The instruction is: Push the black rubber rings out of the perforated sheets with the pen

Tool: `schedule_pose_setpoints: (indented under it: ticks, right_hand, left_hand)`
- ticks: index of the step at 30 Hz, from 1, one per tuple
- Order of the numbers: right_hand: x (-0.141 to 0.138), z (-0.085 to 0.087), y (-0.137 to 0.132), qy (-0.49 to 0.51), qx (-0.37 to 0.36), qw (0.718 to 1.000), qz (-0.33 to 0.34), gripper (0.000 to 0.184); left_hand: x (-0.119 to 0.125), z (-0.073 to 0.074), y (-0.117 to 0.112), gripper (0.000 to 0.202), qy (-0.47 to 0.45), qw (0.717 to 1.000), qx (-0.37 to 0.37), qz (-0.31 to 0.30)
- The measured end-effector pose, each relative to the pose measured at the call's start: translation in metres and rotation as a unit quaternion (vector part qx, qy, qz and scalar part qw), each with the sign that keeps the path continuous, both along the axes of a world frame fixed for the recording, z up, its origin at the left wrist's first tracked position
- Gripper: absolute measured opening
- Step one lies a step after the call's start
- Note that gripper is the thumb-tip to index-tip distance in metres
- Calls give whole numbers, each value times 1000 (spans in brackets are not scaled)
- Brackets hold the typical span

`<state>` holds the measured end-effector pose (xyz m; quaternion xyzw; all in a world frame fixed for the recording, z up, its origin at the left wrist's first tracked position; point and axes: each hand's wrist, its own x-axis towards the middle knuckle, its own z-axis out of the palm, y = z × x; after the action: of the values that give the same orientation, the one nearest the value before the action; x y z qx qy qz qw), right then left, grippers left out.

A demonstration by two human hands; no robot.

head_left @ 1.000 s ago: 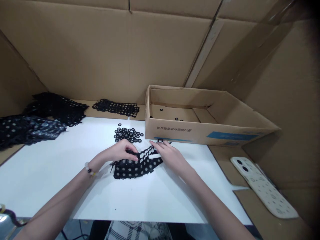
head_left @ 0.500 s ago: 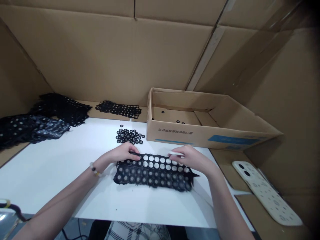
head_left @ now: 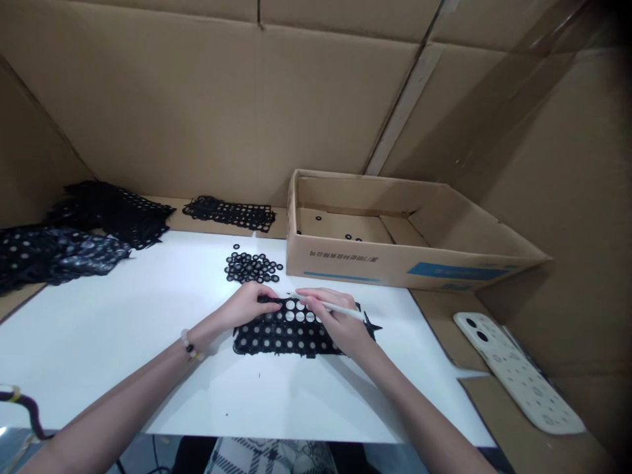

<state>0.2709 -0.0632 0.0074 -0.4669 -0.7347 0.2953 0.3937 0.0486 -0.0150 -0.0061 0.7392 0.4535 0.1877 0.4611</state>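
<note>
A black rubber sheet (head_left: 291, 343) with rows of round rings lies on the white table. Several openings in its upper rows show bright white; those lower down look greyish. My left hand (head_left: 248, 307) is closed on the sheet's upper left edge, thumb and fingers pinching it. In my right hand (head_left: 337, 317) is a slim white pen-like tool (head_left: 340, 309), slanting over the sheet. Its tip is near the top edge, a little right of my left fingertips. My right hand covers the sheet's right part. Just beyond my left hand sits a pile of small black rings (head_left: 251, 268).
A low cardboard box (head_left: 355, 260) with a few loose rings inside stands at the back right. Black perforated sheets (head_left: 118, 214) are heaped at the back left, and another perforated sheet (head_left: 232, 213) lies near the wall. On the right rests a cream phone case (head_left: 518, 375).
My right hand has moved left along the sheet's top edge, bringing the white tool close to my left fingertips. My left hand keeps its pinch on the sheet.
</note>
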Motion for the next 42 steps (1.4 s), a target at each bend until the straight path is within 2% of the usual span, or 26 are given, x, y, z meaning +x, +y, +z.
schedule_pose_setpoints:
  ticks: [3,5,10,17,22,27,33,42]
  right_hand:
    - [-1,-4,1,-34,109,993,23,24]
    - [-1,-6,1,-49,133,989,30,22]
    - [-4,-4,-2,-84,91,992,13,26]
    - [-6,-6,-2,-54,23,998,36,22]
    - [-4,-1,-1,-17,-32,998,42,19]
    - [6,5,2,-30,-47,998,9,14]
    - [9,4,4,-79,-57,993,61,14]
    - [9,3,3,-75,-48,993,76,16]
  left_hand:
    - [-1,4,-1,21,25,999,-5,-26]
    - [-3,6,-1,23,39,998,-9,-44]
    - [-4,5,-1,25,33,999,1,-30]
    - [-2,2,-2,21,19,1000,-5,3]
    - [-2,-1,0,22,6,1000,-12,18]
    - [-4,-8,3,23,-2,999,-24,31]
    - [-5,-12,5,21,-5,999,-22,25]
    - [-4,-11,3,21,-13,1000,-10,26]
